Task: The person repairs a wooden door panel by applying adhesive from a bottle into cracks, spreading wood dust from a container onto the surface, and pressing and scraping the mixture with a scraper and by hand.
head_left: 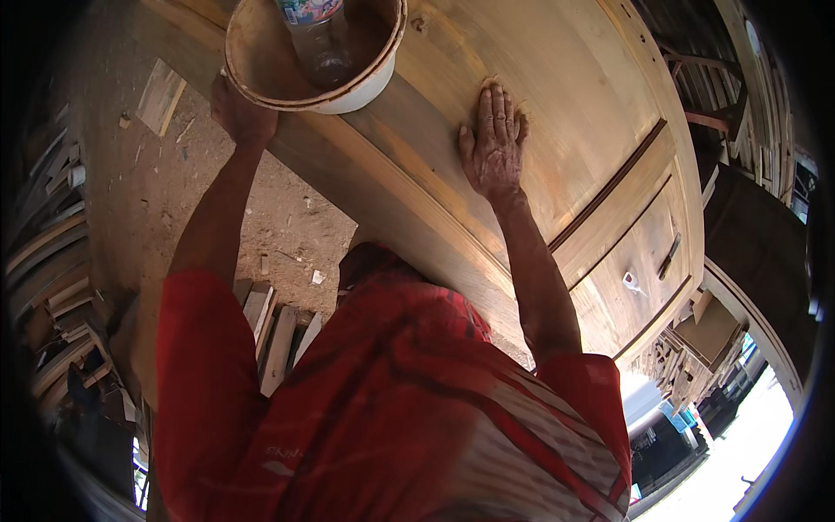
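Note:
My left hand [243,111] is closed at the left rim of a round white bucket [370,94], by the edge of a wooden door. The bucket hides part of its fingers. Brown residue coats the bucket's inside, and a clear plastic bottle [326,52] with a coloured label stands in it. Flat on the panelled door [591,78], my right hand [496,148] presses down a tan, frayed rag [524,113]. Only the rag's edges show around the fingers. A brown, uneven tint covers parts of the door's surface.
Near the door's right end lies a small white object [631,282] beside a dark slot [670,257]. Wood offcuts [161,96] and scraps lie on the dirt floor [291,217]. Stacked boards [52,252] line the left side, with more timber [765,113] at the far right.

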A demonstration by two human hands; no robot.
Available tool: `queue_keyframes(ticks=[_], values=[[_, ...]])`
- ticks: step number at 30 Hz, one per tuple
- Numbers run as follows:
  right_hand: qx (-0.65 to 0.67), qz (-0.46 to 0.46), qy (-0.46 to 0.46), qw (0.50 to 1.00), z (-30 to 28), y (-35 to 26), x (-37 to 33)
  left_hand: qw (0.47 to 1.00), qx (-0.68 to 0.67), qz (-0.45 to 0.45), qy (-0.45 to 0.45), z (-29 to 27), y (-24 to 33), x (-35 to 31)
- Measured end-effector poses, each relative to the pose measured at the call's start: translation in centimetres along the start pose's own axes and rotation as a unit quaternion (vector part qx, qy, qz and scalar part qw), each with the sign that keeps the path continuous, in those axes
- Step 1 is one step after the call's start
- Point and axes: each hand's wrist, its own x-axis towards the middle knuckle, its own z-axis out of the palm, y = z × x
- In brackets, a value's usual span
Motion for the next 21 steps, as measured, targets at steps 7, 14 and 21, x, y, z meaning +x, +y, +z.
queue_keyframes(ticks=[7, 14, 21], values=[[0.0, 0.046, -0.034, 0.998, -0.7, -0.2, -0.9, 1.0, -0.015, 0.005, 0.019, -0.6, 0.6, 0.2], [0.012, 0.142, 0.013, 0.99, 1.2, -0.4, -2.1, 0.999, -0.039, 0.012, 0.014, -0.3, 1.3, 0.9], [0.037, 0.124, 0.055, 0.99, 2.2, -2.0, 1.7, 0.999, 0.029, 0.017, 0.005, 0.9, -1.0, 0.4]])
